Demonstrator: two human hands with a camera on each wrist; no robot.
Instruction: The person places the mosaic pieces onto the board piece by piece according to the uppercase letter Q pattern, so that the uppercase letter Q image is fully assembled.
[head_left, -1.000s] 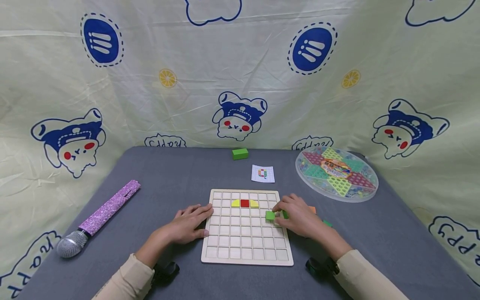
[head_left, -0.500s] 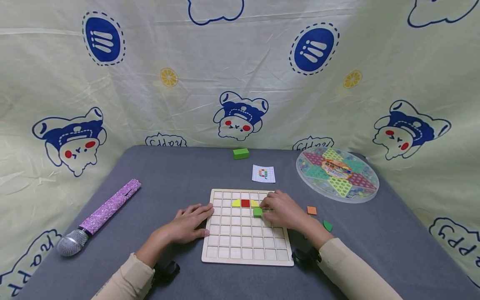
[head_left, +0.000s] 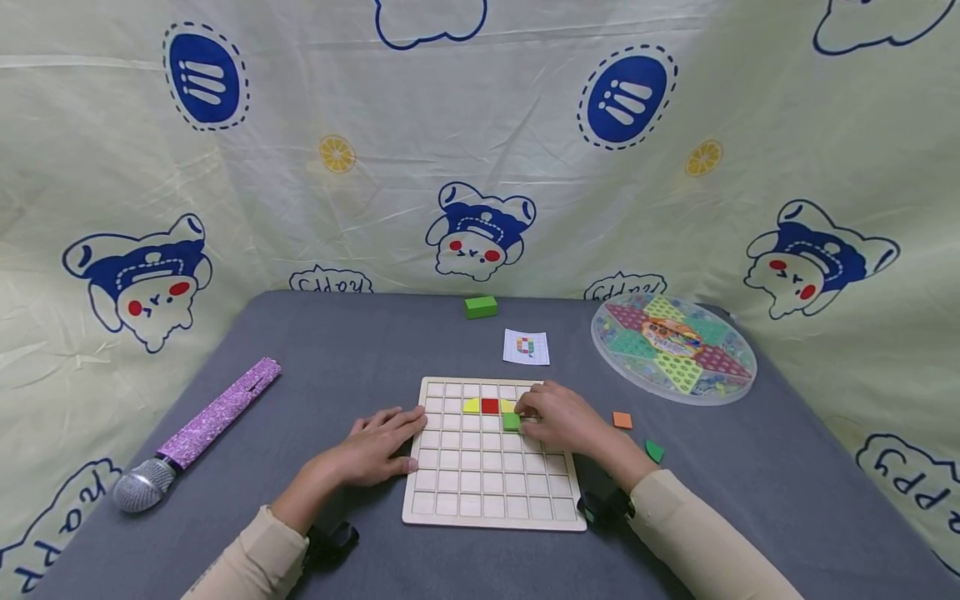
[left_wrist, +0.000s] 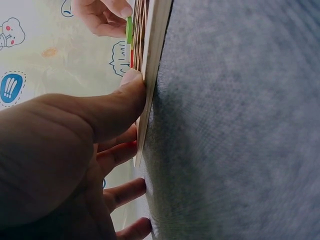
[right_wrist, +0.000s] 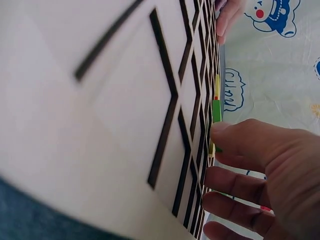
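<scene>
A pale wooden grid board (head_left: 460, 505) lies on the table. My left hand (head_left: 375, 450) rests at its left edge, fingers extended; in the left wrist view the thumb presses the rim. Over the board's upper right, my right hand (head_left: 562, 421) pinches a green square tile (head_left: 511, 422), also visible in the right wrist view as a green edge (right_wrist: 216, 110). Just above that tile, a red square tile (head_left: 490, 406) sits between two yellow curved-edge tiles, the left one (head_left: 471, 406) whole and the right one (head_left: 507, 406) partly covered by my fingers. Whether the green tile is seated is unclear.
An orange square tile (head_left: 622, 420) and a green curved-edge tile (head_left: 654, 451) lie right of the board. Behind it are a small pattern card (head_left: 526, 347) and a green block (head_left: 481, 307). A round patterned box (head_left: 675, 350) stands back right; a glittery microphone (head_left: 198, 437) lies left.
My right hand has carried the green square tile leftward from the board's right side to below the right yellow tile. The orange tile has come into fuller view. My left hand stays put.
</scene>
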